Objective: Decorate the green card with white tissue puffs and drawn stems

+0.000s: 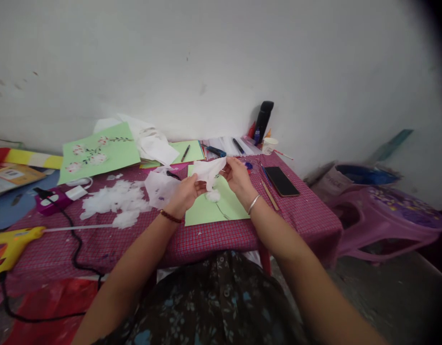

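Between my hands a thin white tissue is stretched out above a green sheet of paper. My left hand pinches its left end, and my right hand pinches the right end. On the green sheet below lie a small white tissue puff and a dark drawn stem. A crumpled translucent white sheet sits just left of my left hand. Farther left is a pile of white tissue pieces.
A yellow glue gun with a black cord lies at the left, near a purple power strip. A green flower picture leans at the back. On the right are a phone, a paper cup and a pink stool.
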A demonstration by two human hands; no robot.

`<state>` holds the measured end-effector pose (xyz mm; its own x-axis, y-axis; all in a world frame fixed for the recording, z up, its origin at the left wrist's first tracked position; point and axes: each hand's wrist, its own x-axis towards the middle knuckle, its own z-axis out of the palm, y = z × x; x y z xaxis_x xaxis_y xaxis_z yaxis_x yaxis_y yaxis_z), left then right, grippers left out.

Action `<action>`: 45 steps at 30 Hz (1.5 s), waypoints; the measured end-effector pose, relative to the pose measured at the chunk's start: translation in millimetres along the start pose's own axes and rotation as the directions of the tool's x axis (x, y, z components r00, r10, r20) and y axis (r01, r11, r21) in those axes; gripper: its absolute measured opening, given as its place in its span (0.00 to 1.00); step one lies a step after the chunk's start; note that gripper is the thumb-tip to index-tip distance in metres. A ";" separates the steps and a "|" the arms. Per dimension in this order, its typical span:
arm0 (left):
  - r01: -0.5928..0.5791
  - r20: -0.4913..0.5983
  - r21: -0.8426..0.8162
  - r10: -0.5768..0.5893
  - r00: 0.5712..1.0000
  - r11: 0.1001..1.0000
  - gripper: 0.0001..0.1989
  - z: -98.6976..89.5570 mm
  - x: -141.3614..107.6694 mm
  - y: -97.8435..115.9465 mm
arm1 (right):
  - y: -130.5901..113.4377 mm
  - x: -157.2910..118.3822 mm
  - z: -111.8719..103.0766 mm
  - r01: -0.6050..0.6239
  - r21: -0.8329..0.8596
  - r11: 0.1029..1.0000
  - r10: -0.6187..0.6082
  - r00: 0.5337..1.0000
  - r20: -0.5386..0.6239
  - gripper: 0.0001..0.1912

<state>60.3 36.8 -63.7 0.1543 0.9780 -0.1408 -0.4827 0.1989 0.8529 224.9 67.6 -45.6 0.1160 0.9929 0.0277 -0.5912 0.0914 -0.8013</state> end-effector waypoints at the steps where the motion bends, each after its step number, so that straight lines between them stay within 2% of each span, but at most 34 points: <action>1: 0.009 -0.013 0.001 -0.009 1.000 1.000 0.09 0.5 0.2 2.5 | -0.9 3.1 -2.2 -0.023 0.006 1.000 0.023 1.000 -0.010 0.06; 5: 0.001 -0.071 -0.030 -0.003 0.997 1.000 0.10 3.2 -0.6 11.9 | -4.4 9.0 -7.2 -0.115 -0.020 0.993 0.115 0.993 -0.016 0.06; 7: -0.050 -0.069 -0.051 0.046 0.997 0.997 0.09 3.7 -1.4 13.3 | -5.2 6.4 -6.1 -0.191 -0.076 0.979 0.195 0.980 0.042 0.09; 9: -0.112 -0.052 -0.027 0.110 0.993 0.993 0.07 3.4 -2.0 11.4 | -4.4 0.3 -2.6 -0.241 -0.204 0.949 0.269 0.955 0.127 0.17; 11: -0.199 -0.039 0.082 0.203 0.979 0.977 0.08 2.8 -2.5 7.2 | -1.6 -7.3 2.1 -0.170 -0.375 0.911 0.260 0.944 0.202 0.21; 13: -0.291 -0.032 0.211 0.304 0.952 0.933 0.11 2.3 -3.2 2.2 | 2.9 -13.6 6.2 -0.007 -0.518 0.855 0.162 0.953 0.255 0.21; 15: -0.376 0.008 0.328 0.395 0.919 0.867 0.12 1.8 -4.2 -2.0 | 8.2 -16.4 8.2 0.147 -0.633 0.760 0.052 0.957 0.284 0.19; 17: -0.430 0.066 0.417 0.446 0.893 0.800 0.12 1.2 -5.6 -4.8 | 13.4 -15.4 7.7 0.247 -0.713 0.656 -0.038 0.955 0.296 0.16; 19: -0.461 0.104 0.524 0.483 0.870 0.717 0.14 0.0 -6.8 -6.1 | 17.6 -11.9 5.5 0.294 -0.746 0.598 -0.094 0.950 0.299 0.10; 22: -0.441 0.074 0.627 0.513 0.855 0.643 0.18 -2.5 -6.9 -5.9 | 21.3 -5.7 1.4 0.301 -0.732 0.611 -0.126 0.950 0.286 0.06; 24: -0.412 0.018 0.594 0.500 0.866 0.691 0.19 -3.6 -5.3 -4.3 | 22.0 -2.0 -1.0 0.295 -0.712 0.637 -0.144 0.953 0.266 0.07; 28: -0.307 -0.152 0.382 0.387 0.909 0.872 0.15 -2.3 -1.3 2.1 | 20.0 4.6 -6.4 0.283 -0.664 0.692 -0.183 0.959 0.218 0.04; 30: -0.274 -0.194 0.311 0.343 0.919 0.910 0.13 -1.2 -0.2 6.0 | 17.5 8.3 -9.4 0.284 -0.639 0.715 -0.196 0.958 0.207 0.03; 34: -0.252 -0.179 0.236 0.297 0.938 0.938 0.11 -0.8 -0.5 14.4 | 10.5 16.6 -13.9 0.271 -0.592 0.759 -0.185 0.962 0.203 0.07; 37: -0.190 -0.199 0.189 0.227 0.953 0.963 0.08 -1.9 -2.2 23.3 | 4.4 21.1 -16.1 0.244 -0.574 0.782 -0.151 0.967 0.206 0.09; 42: 0.001 -0.123 0.251 0.030 0.992 0.968 0.10 -9.2 -4.3 41.6 | -8.3 24.9 -23.8 0.198 -0.564 0.802 -0.075 0.969 0.235 0.11; 45: 0.021 -0.123 0.258 0.011 0.992 0.966 0.10 -17.4 -2.6 49.5 | -15.5 27.5 -30.7 0.162 -0.552 0.818 -0.028 0.970 0.243 0.13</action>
<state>21.1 45.2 -29.9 0.0414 0.9805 -0.1919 -0.2406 0.1962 0.9506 261.8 91.1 -50.8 -0.0647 0.9787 0.1946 -0.0248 0.1934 -0.9808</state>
